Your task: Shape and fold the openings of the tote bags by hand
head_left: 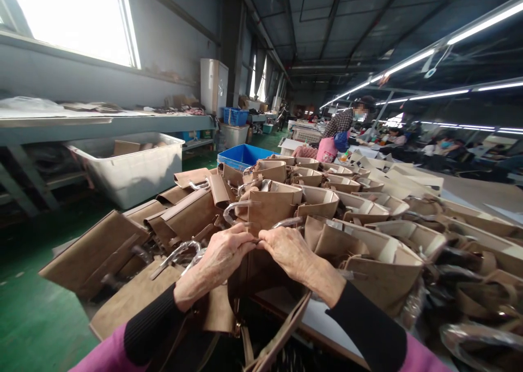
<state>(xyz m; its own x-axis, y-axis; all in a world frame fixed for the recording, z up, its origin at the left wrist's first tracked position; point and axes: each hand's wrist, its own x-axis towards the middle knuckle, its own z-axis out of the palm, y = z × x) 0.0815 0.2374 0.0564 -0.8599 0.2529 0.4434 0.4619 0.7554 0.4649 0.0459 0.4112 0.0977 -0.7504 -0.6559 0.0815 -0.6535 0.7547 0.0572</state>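
Note:
My left hand (224, 257) and my right hand (291, 252) meet at the middle, fingertips pinched together on the top edge of a tan handbag (261, 271). Only a thin brown bit shows between the fingers, and the exact part they grip is mostly covered. Below my wrists the bag's body is in shadow. A long tan strap (281, 334) hangs down towards me. Just beyond the fingers stands another tan handbag (269, 206), its curved handle (237, 209) wrapped in clear plastic. To the left lies a tan handbag flap (134, 301).
Rows of open tan handbags (379, 268) cover the table to the right. More bags (93, 252) lean over its left edge. Behind are a blue crate (241, 155) and a white bin (134, 170) on the green floor. A co-worker (339, 127) stands farther back.

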